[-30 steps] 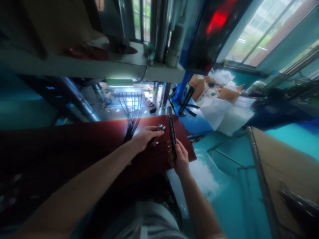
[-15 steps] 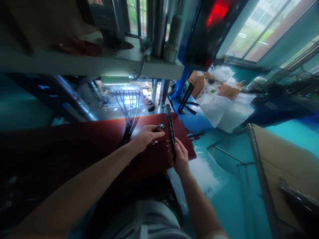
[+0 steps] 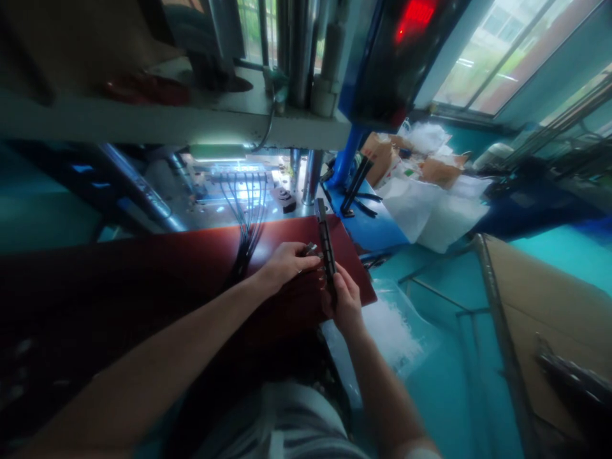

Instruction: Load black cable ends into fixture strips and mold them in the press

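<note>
My right hand [image 3: 345,298] is closed around the lower end of a long dark slotted bar [image 3: 326,239], which stands tilted over the right end of the reddish-brown board [image 3: 291,233]. Just left of the bar, my left hand [image 3: 289,262] pinches small metal-tipped connectors [image 3: 310,248]; their exact kind is too blurred to tell. Its fingertips are close to the bar's left side, and I cannot tell whether they touch. Beyond the left wrist, a bundle of dark cables [image 3: 246,245] runs across the board into the lit machine bed [image 3: 239,191].
A press machine with metal columns [image 3: 313,175] rises ahead. Pliers [image 3: 367,207] lie on a blue ledge [image 3: 377,229] to the right. Farther right are white bags [image 3: 435,204] and a cardboard sheet [image 3: 549,306]. A clear plastic bag [image 3: 392,325] of white material is below the board.
My left hand has moved slightly right, bringing the connectors closer to the bar. The right hand and bar have stayed nearly still.
</note>
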Motion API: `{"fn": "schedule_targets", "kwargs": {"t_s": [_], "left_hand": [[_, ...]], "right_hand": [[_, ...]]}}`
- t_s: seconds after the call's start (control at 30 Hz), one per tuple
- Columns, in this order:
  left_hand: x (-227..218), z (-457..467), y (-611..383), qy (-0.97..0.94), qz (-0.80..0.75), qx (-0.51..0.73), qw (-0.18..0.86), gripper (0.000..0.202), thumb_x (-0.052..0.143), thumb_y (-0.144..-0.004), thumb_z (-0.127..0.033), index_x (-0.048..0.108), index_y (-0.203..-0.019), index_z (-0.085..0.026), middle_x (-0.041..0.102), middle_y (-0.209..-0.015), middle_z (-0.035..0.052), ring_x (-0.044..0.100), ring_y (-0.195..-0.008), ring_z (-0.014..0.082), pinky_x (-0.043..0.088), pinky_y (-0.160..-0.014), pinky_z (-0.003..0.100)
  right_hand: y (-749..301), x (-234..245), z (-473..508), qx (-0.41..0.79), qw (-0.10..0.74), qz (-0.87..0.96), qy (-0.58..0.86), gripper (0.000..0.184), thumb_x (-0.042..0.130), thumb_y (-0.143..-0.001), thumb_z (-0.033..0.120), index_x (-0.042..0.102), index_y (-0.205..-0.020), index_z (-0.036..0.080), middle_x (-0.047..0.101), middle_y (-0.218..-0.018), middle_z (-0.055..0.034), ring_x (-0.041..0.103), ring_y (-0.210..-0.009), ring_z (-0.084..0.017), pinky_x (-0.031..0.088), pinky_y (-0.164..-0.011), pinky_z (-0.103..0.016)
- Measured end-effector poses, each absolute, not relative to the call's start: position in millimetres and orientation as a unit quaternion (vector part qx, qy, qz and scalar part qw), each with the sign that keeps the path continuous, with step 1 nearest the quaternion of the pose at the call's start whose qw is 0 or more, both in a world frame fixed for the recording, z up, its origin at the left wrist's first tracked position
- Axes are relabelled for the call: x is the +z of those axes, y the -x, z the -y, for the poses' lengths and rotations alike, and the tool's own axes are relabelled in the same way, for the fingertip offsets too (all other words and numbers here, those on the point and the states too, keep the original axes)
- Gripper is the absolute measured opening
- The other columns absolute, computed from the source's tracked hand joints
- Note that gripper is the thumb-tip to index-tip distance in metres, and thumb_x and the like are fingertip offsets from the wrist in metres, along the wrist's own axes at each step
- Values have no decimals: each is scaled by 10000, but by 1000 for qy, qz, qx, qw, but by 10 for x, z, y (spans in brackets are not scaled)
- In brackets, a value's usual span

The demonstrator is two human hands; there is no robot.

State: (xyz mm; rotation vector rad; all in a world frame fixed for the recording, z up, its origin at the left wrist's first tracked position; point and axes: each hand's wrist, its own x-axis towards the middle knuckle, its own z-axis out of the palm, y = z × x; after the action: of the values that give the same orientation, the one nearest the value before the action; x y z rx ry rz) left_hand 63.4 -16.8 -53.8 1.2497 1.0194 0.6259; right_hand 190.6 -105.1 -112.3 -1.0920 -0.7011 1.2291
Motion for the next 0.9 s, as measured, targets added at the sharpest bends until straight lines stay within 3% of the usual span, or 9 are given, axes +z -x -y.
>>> {"fn": "schedule_targets", "kwargs": {"t_s": [0.23,0.4,0.6,0.7,0.8,0.9], "left_hand": [[-562,176,-652,-603,-448,275,600,249,646,-633,-356,620,-720,-124,617,-654,-4,537,-599,122,400,-588,233],[-581,153,-648,-619,-465,278,568,241,645,-617,-348,625,-701,-123,598,-632,-5,519,-591,122,372,-568,234],[-544,119,-638,-549,-464,254,647,232,671,-543,-320,594,-637,-123,556,-536,-21,481,-512,105,356,-536,234],[-542,106,-645,-551,-466,254,644,221,670,-533,-299,605,-636,-115,576,-556,-12,491,-529,107,360,-552,237],[-554,103,-647,-561,-477,272,620,177,660,-549,-279,581,-581,-123,548,-520,-25,467,-508,96,339,-531,233],[-568,115,-622,-570,-476,294,602,162,664,-559,-254,566,-556,-125,539,-514,-32,468,-511,91,344,-536,229]], "right_hand": [[-1908,-1092,1041,542,618,313,475,504,549,-815,472,525,-1226,181,414,-427,106,330,-292,-44,286,-276,-147],[-1910,-1076,1041,538,601,324,495,504,542,-822,477,526,-1232,184,414,-428,101,332,-295,-47,290,-281,-152],[-1926,-1060,1043,516,585,344,522,490,575,-798,481,577,-1192,188,525,-546,48,389,-362,-48,342,-334,-162],[-1938,-1040,1027,497,580,364,533,475,563,-801,481,604,-1165,178,589,-614,8,486,-459,-84,398,-394,-177],[-1926,-1023,999,444,578,415,545,439,564,-796,464,635,-1120,178,667,-825,-44,587,-663,-134,477,-535,-210],[-1902,-1023,981,425,576,438,544,421,568,-794,450,635,-1125,198,671,-927,-49,607,-770,-157,496,-607,-226]]}}
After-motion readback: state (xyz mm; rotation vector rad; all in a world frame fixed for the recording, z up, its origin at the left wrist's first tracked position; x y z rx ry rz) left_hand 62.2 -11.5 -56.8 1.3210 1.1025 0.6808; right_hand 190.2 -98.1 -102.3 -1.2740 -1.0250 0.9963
